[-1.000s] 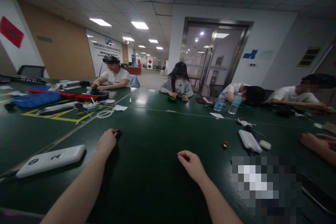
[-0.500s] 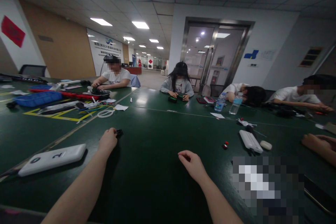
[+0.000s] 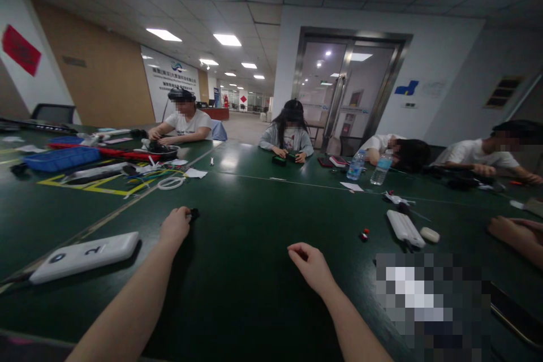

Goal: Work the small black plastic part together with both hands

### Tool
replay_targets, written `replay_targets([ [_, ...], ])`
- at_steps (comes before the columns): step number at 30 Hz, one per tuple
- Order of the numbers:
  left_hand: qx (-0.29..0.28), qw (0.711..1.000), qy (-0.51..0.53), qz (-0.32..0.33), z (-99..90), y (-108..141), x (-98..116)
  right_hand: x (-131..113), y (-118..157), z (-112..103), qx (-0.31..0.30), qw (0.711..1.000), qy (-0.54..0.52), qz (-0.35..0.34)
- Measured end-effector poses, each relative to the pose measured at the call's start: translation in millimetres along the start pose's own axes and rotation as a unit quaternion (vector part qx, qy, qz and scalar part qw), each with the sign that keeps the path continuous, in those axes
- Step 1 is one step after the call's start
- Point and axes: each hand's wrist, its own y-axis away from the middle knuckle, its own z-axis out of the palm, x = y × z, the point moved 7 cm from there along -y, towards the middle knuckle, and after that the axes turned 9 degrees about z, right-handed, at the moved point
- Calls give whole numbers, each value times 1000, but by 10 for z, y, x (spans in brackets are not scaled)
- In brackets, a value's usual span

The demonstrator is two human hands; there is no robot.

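Note:
My left hand (image 3: 176, 225) is closed on a small black object (image 3: 194, 214) just above or on the green table (image 3: 237, 271). Only the end of that object shows past the fingertips, so its kind is unclear. To the left of this hand lies a white power bank (image 3: 87, 257) marked with a 2, a cable at its far left end. My right hand (image 3: 311, 263) rests on the tabletop with fingers loosely curled and thumb near the index finger. Nothing shows in its grip. A small red and silver piece (image 3: 364, 234) lies to its right.
On the right are another white power bank (image 3: 405, 229), a cream case (image 3: 430, 235), a blurred patch, a dark phone (image 3: 515, 314) and another person's hands (image 3: 515, 237). Two water bottles (image 3: 382, 168) stand farther back. A blue tray (image 3: 61, 159) and cables are left. Several people sit opposite.
The black object has turned slightly in my left hand's fingers. My right hand stays in place. At far right, a person opposite has moved their arms apart.

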Motion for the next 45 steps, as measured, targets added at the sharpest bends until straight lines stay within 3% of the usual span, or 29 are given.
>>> replay_targets([
  [11,11,999,16,-35,-42,15,-56,21,-24,9,-8,1000,-4,-14],
  [18,44,999,3,-6,-30,17,-31,8,-4,3,-8,1000,0,-11],
  [23,26,999,30,18,11,-22,-34,19,-14,4,-7,1000,8,-12],
  [29,-58,991,120,12,11,-28,-167,29,-42,13,-6,1000,5,-19],
  [36,-58,986,154,-12,-111,16,-169,59,-44,10,-8,1000,10,-18],
  [45,-33,988,148,-4,-95,15,-168,58,-55,7,-8,1000,12,-13],
])
